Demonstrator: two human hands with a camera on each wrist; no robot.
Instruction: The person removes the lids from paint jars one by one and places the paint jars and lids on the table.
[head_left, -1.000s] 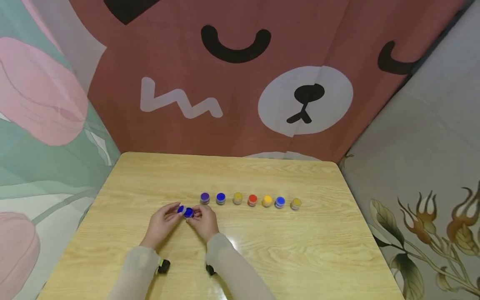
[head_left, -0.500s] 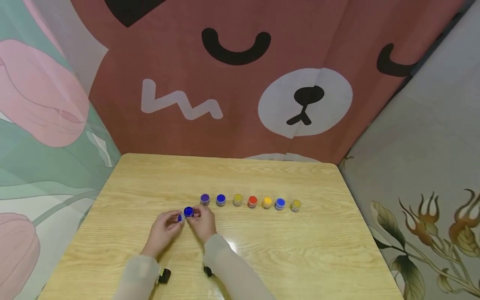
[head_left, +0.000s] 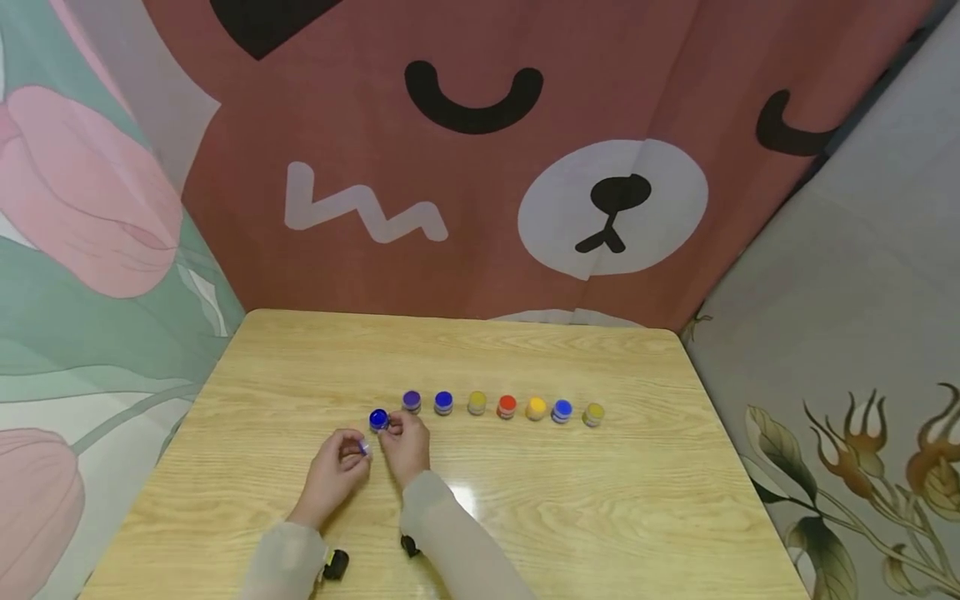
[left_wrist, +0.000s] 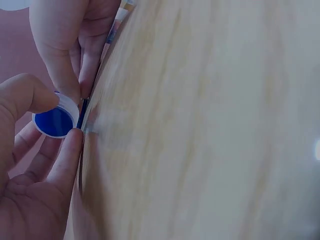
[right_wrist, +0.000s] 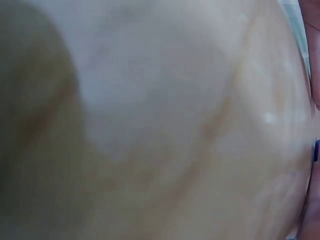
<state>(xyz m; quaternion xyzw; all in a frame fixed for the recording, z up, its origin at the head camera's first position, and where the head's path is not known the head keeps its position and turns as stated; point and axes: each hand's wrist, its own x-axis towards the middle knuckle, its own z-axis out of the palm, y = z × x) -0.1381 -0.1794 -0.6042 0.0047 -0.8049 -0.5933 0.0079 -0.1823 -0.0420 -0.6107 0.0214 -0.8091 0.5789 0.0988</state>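
Holding a small blue paint jar [head_left: 378,419] and its round lid [left_wrist: 54,122] apart above a wood-grain table [head_left: 570,508].
The left hand [head_left: 330,473] pinches the lid between thumb and curled fingers, blue underside showing within a white rim, at the jar's seven o'clock. The right hand [head_left: 407,447], at the jar's four o'clock, has thumb and fingertips closed on the uncapped jar's side, its blue top facing up. Seven small jars in a row [head_left: 507,407] start with a purple one at two o'clock and run toward three.
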